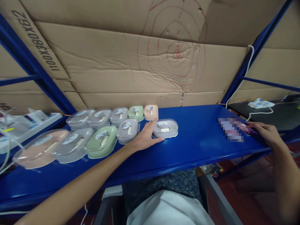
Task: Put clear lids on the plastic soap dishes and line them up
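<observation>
Left Hand Rests Against a Grey Box

The left hand (146, 137) spreads loosely open at the left end of the grey box (170, 131), thumb along its near side. The box looks light, stiff and slick, best held by its opposite sides. Just left of that grip, a second grey box (122, 133) crowds the fingers; a peach box (148, 114) sits beyond them. Well to the right, the right hand (268, 132) touches a pink item (246, 128); I can't tell whether it's pinched.

Table (197, 131), open stretch right of frame centre, grey lidded container (166, 128) at its left end, pixelated item (231, 129) at its right, container rows (103, 142) obstructing left half, cardboard wall (112, 68) behind.
</observation>
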Demonstrator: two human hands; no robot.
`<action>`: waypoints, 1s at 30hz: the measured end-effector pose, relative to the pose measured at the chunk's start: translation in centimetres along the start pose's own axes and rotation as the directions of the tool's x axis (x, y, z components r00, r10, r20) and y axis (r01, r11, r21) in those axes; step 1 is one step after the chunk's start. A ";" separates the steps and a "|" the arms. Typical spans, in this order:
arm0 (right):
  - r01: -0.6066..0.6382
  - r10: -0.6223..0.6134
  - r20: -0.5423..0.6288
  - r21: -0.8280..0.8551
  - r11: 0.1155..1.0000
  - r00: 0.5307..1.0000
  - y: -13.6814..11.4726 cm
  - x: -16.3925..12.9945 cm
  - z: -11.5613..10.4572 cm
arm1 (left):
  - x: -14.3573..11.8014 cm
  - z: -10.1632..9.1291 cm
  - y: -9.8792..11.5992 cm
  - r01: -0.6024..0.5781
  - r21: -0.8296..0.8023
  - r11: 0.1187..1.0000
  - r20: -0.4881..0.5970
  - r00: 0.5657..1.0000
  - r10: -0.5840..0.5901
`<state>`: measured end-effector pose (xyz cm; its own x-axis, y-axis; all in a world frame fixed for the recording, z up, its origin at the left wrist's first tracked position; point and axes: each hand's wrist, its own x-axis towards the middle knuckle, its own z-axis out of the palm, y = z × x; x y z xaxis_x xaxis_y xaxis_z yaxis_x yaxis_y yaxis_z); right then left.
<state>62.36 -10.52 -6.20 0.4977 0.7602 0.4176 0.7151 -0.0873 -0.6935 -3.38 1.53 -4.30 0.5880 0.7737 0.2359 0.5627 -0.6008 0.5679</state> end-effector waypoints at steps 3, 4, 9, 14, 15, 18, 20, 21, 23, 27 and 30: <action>0.022 -0.021 0.017 -0.006 1.000 1.000 0.7 0.2 -0.1 | 0.0 -0.1 0.1 0.005 0.008 1.000 0.004 1.000 -0.005; 0.021 -0.021 0.021 -0.011 1.000 1.000 0.9 0.3 -0.1 | 0.0 -0.1 0.2 0.007 0.011 1.000 0.004 1.000 -0.007; 0.024 -0.024 0.027 -0.008 1.000 0.999 1.2 0.5 0.0 | 0.0 -0.1 0.3 0.002 0.019 1.000 0.004 1.000 -0.002; 0.033 -0.032 0.033 -0.017 0.999 0.999 1.0 0.4 0.0 | 0.0 0.0 -0.1 -0.014 0.017 1.000 -0.005 1.000 0.014; 0.038 -0.038 0.033 -0.020 0.999 0.999 1.1 0.4 0.0 | 0.0 0.0 -0.1 -0.016 0.017 1.000 -0.005 1.000 0.016; 0.052 -0.052 0.027 -0.022 0.998 0.998 1.3 0.5 0.0 | 0.0 0.1 -0.1 -0.013 0.021 1.000 0.000 1.000 0.013; 0.059 -0.059 0.030 -0.016 0.998 0.998 1.5 0.6 0.0 | 0.0 0.0 0.0 -0.007 0.023 1.000 0.003 1.000 0.007; 0.059 -0.059 0.035 -0.011 0.998 0.998 1.7 0.6 0.0 | 0.0 0.0 0.1 -0.005 0.022 1.000 0.004 1.000 0.005; 0.056 -0.055 0.042 -0.007 0.998 0.998 2.0 0.8 0.1 | 0.0 -0.1 0.2 -0.001 0.015 1.000 0.003 1.000 0.001; 0.053 -0.053 0.059 -0.007 0.999 0.997 2.3 1.1 0.1 | 0.0 -0.3 0.6 0.009 0.007 1.000 0.002 1.000 -0.009; 0.037 -0.032 0.093 -0.061 0.997 0.995 1.9 1.4 0.1 | 0.0 -0.3 0.6 0.005 0.008 1.000 0.001 1.000 -0.005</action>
<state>64.36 -9.57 -7.05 0.4272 0.8190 0.3831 0.7617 -0.0977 -0.6405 -3.23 1.19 -3.76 0.5854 0.7767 0.2325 0.5705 -0.5984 0.5625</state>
